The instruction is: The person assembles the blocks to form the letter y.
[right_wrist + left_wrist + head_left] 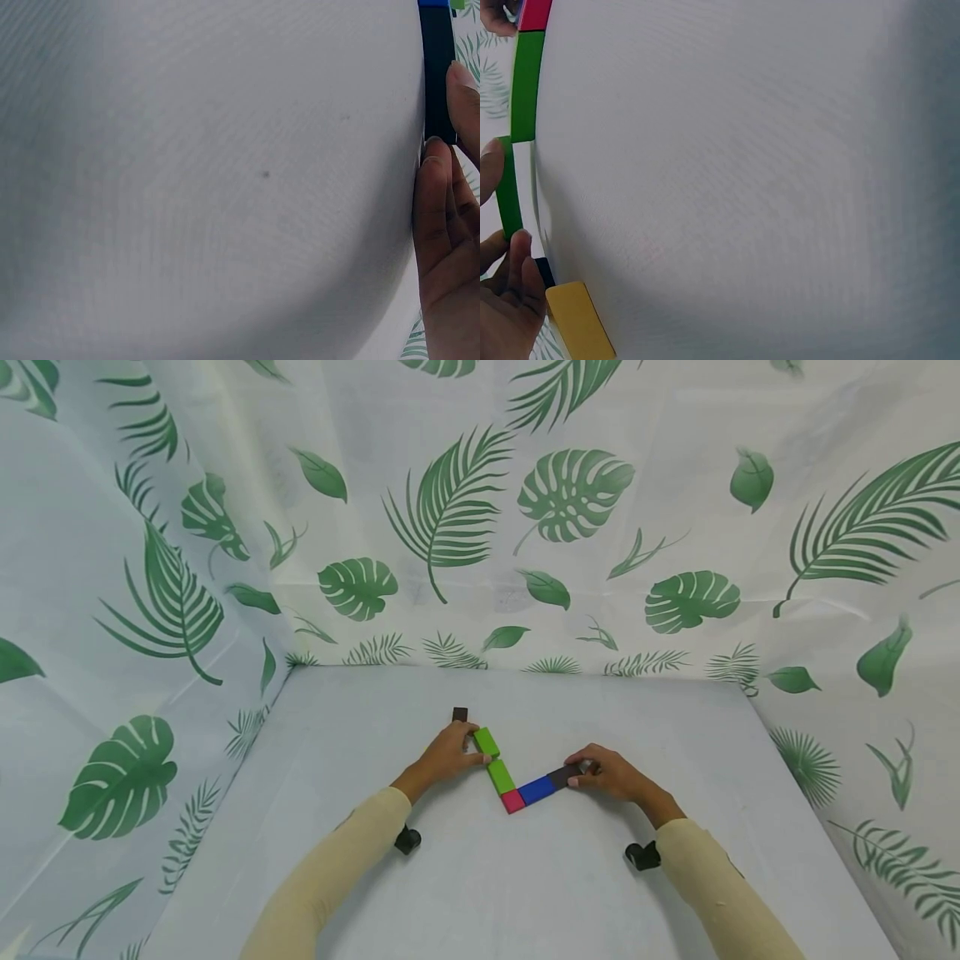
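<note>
My left hand (444, 756) pinches a green block (487, 742) between thumb and fingertips. In the left wrist view that block sits slightly askew and off the line of a second green block (526, 86). The second one touches a pinkish-red block (512, 801) at the corner of a V-shaped row. From there a blue block (537, 790) runs up to the right, ending in a dark block (564, 775). Thumb and fingers of my right hand (611, 774) hold this dark block at its outer end. Beside the left fingers lies a yellow block (581, 321), hidden in the head view.
Another dark block (460, 714) lies just beyond the left hand. The white tabletop (450, 893) meets a leaf-print cloth (480, 527) at the back and sides. Small black devices (407, 839) sit at both wrists.
</note>
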The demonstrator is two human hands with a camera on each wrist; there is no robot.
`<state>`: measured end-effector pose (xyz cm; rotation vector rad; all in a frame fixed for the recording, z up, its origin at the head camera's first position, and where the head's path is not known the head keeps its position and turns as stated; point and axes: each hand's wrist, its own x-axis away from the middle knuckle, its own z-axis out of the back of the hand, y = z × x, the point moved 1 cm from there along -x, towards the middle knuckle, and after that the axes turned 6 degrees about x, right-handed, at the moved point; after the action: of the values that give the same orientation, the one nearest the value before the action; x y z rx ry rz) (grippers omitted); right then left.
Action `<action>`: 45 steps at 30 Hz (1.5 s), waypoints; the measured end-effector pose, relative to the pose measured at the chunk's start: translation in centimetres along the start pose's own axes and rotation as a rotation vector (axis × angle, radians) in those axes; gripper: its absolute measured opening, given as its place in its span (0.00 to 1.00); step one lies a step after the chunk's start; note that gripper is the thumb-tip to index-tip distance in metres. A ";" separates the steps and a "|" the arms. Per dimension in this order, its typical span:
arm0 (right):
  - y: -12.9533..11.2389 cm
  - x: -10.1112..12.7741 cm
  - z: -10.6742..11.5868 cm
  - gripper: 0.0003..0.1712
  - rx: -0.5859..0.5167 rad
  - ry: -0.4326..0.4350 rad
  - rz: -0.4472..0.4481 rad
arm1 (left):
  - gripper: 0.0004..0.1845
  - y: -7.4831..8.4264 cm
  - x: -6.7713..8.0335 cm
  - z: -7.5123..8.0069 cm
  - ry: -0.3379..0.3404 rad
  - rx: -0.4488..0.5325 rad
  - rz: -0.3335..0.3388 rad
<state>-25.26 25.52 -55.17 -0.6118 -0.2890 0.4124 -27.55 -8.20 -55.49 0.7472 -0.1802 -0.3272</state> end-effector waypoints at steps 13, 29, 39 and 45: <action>-0.1 -0.1 -0.1 0.22 -0.005 0.007 0.018 | 0.37 0.0 -0.1 -0.1 -0.016 -0.009 0.003; 0.3 -0.1 -0.2 0.23 0.004 -0.001 0.012 | 0.36 0.0 0.0 -0.2 -0.023 -0.026 -0.029; 0.4 -0.1 -0.2 0.23 -0.002 -0.003 -0.002 | 0.35 0.3 0.1 -0.2 -0.031 -0.027 -0.017; 0.4 -0.2 -0.2 0.23 -0.001 -0.004 -0.006 | 0.35 0.2 0.0 -0.3 -0.038 -0.027 -0.021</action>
<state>-25.43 25.66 -55.66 -0.6106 -0.2952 0.4077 -27.42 -7.86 -55.51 0.7168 -0.2036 -0.3636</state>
